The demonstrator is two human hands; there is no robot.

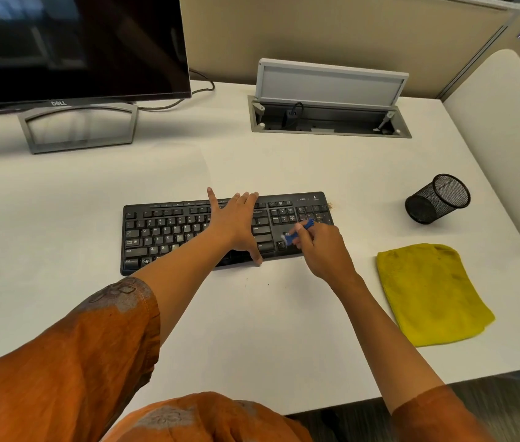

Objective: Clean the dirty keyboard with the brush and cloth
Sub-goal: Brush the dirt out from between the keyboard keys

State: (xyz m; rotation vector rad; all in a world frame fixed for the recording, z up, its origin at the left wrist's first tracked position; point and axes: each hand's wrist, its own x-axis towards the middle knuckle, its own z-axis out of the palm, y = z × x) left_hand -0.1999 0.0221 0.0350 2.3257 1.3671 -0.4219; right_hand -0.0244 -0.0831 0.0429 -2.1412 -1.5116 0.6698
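Note:
A black keyboard (169,231) lies flat in the middle of the white desk (252,330). My left hand (236,223) rests flat on the keyboard's middle, fingers spread and straight, thumb at the front edge. My right hand (317,247) grips a small blue brush (298,231), whose bristle end touches the keys near the arrow cluster, left of the number pad. A folded yellow cloth (431,295) lies on the desk to the right of the keyboard, apart from both hands. Brownish crumbs sit by the keyboard's far right corner.
A black mesh pen cup (437,199) lies tipped on its side at the right. A dark monitor (73,46) on a grey stand fills the back left. An open cable box (329,119) with a raised lid sits at the back.

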